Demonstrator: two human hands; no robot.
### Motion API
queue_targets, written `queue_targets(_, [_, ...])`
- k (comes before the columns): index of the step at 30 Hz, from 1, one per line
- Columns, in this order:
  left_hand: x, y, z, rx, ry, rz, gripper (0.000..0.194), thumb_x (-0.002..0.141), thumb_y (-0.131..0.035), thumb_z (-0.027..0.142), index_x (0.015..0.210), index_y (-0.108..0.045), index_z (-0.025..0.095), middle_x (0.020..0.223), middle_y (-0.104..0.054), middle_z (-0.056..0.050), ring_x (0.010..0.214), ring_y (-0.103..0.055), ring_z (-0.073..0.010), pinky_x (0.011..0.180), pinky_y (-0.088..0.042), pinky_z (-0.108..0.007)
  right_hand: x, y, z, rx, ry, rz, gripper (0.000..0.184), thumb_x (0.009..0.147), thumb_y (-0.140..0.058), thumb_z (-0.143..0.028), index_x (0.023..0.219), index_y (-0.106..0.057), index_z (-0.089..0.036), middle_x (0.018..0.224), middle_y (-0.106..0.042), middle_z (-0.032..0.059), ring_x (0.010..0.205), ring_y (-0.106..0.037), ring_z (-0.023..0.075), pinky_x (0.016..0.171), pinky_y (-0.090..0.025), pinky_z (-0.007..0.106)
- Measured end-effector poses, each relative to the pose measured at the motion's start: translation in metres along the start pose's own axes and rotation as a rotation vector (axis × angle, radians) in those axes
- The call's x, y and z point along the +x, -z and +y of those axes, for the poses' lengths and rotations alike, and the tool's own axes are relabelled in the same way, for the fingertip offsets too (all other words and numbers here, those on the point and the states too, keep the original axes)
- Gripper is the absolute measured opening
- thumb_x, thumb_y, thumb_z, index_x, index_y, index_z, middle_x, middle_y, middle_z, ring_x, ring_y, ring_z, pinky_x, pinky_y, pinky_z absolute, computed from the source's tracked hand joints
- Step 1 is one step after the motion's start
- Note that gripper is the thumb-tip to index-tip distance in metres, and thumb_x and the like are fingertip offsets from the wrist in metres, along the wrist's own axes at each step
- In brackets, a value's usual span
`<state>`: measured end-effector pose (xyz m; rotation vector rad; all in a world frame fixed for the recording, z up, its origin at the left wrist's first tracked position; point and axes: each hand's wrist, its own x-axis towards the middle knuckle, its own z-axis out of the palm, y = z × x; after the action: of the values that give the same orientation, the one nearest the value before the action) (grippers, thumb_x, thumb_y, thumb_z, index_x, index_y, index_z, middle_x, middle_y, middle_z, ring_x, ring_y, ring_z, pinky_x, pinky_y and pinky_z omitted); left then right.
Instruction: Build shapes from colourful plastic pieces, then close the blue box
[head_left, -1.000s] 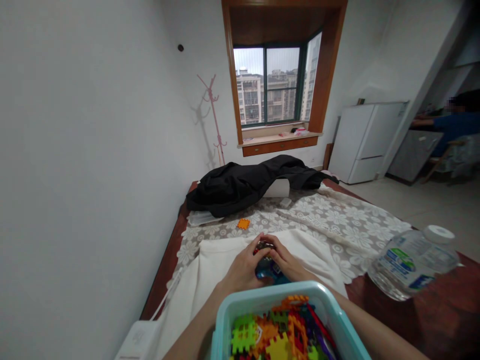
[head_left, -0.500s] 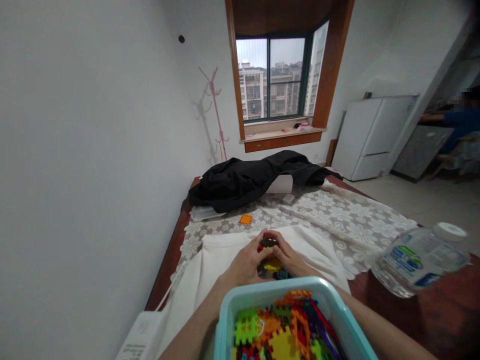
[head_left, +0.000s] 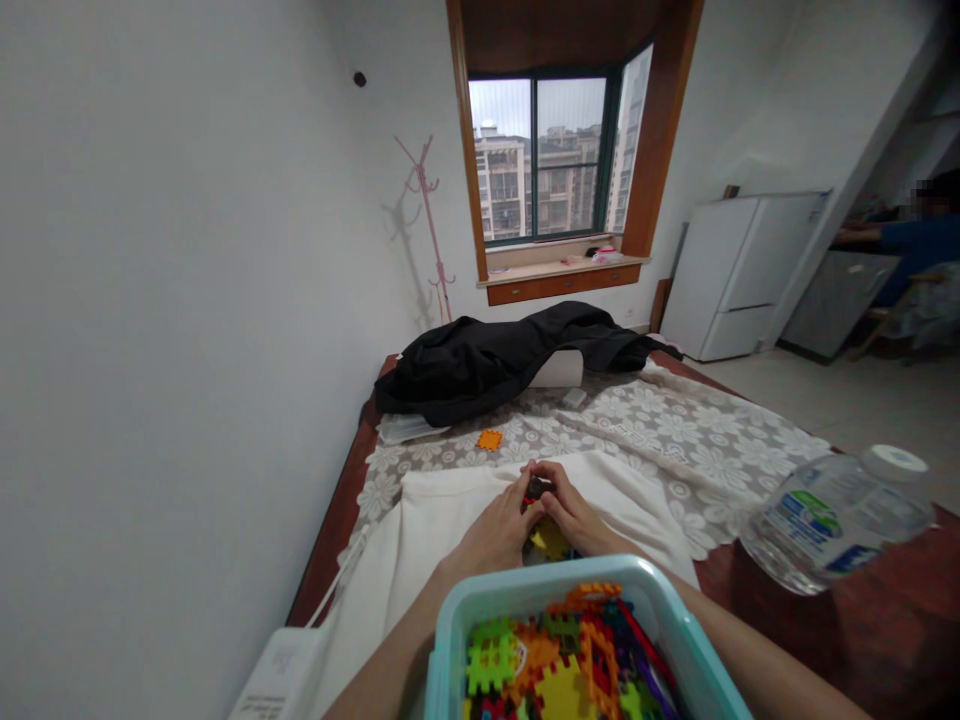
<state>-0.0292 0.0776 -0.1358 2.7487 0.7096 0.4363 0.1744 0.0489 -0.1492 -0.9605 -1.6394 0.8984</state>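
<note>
My left hand (head_left: pixel 499 525) and my right hand (head_left: pixel 574 508) meet beyond the near basket, fingers curled around a small group of interlocking plastic pieces (head_left: pixel 551 541). Yellow shows most between the palms, with bits of red and dark colour; the fingers hide the rest. Closest to me stands a light blue plastic basket (head_left: pixel 540 573), its rim between my forearms. Inside it lie many notched plastic pieces (head_left: pixel 566 685) in yellow, orange, green, red and purple. A single orange notched square (head_left: pixel 490 440) lies flat on the lace tablecloth past my hands.
White cloth (head_left: pixel 427 520) lies under my hands on the lace tablecloth (head_left: pixel 645 415). A large clear bottle (head_left: pixel 817 520) stands at right, a white box (head_left: pixel 277 675) at near left. Black fabric (head_left: pixel 487 365) is heaped at the far end. A person in blue (head_left: pixel 919 240) is at far right.
My fingers have shifted slightly around the held pieces, and the thumbs sit a little differently, with more yellow showing. The view has moved slightly; the basket and bottle stay in place.
</note>
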Motion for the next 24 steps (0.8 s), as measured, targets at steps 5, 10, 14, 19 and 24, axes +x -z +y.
queue_targets(5, [0.0, 0.0, 0.001, -0.033, 0.026, 0.021, 0.09, 0.079, -0.085, 0.038, 0.158, -0.043, 0.022, 0.179, -0.006, -0.02, 0.16, -0.029, -0.0453, 0.125, -0.039, -0.061, 0.001, 0.001, -0.005, 0.014, -0.01, -0.014, 0.063, 0.102, -0.043, -0.074, 0.145, -0.045, -0.027, 0.141, -0.059, 0.0134, 0.138, -0.055, 0.0314, 0.121, -0.041, 0.055])
queue_targets(10, [0.002, 0.001, 0.008, -0.039, 0.055, 0.048, 0.094, 0.079, -0.083, 0.055, 0.157, -0.044, 0.02, 0.179, -0.007, -0.022, 0.158, -0.031, -0.0478, 0.124, -0.041, -0.061, 0.003, 0.002, -0.01, 0.046, -0.023, -0.023, 0.063, 0.103, -0.04, -0.074, 0.143, -0.047, -0.027, 0.143, -0.06, 0.0132, 0.14, -0.055, 0.0308, 0.124, -0.039, 0.054])
queue_targets(14, [0.002, -0.008, 0.013, 0.012, 0.107, 0.065, 0.092, 0.082, -0.081, 0.042, 0.161, -0.037, 0.023, 0.179, -0.004, -0.022, 0.161, -0.025, -0.0475, 0.124, -0.038, -0.064, 0.003, 0.002, -0.015, 0.055, -0.054, 0.003, 0.061, 0.103, -0.039, -0.075, 0.138, -0.051, -0.027, 0.141, -0.061, 0.0128, 0.139, -0.056, 0.0306, 0.123, -0.04, 0.054])
queue_targets(19, [0.003, -0.014, 0.013, -0.002, 0.137, 0.096, 0.092, 0.084, -0.079, 0.03, 0.162, -0.032, 0.027, 0.18, -0.003, -0.019, 0.161, -0.027, -0.0446, 0.123, -0.039, -0.065, 0.004, 0.003, -0.014, 0.073, -0.056, 0.005, 0.062, 0.101, -0.042, -0.077, 0.138, -0.054, -0.028, 0.14, -0.063, 0.012, 0.139, -0.056, 0.0309, 0.124, -0.04, 0.054])
queue_targets(24, [0.004, -0.002, 0.012, -0.091, 0.12, 0.068, 0.101, 0.075, -0.087, 0.027, 0.162, -0.036, 0.029, 0.179, -0.008, -0.016, 0.157, -0.033, -0.0442, 0.124, -0.04, -0.061, 0.005, 0.008, -0.003, 0.168, -0.064, 0.005, 0.059, 0.106, -0.031, -0.071, 0.135, -0.06, -0.028, 0.139, -0.066, 0.0109, 0.134, -0.06, 0.0292, 0.122, -0.041, 0.053])
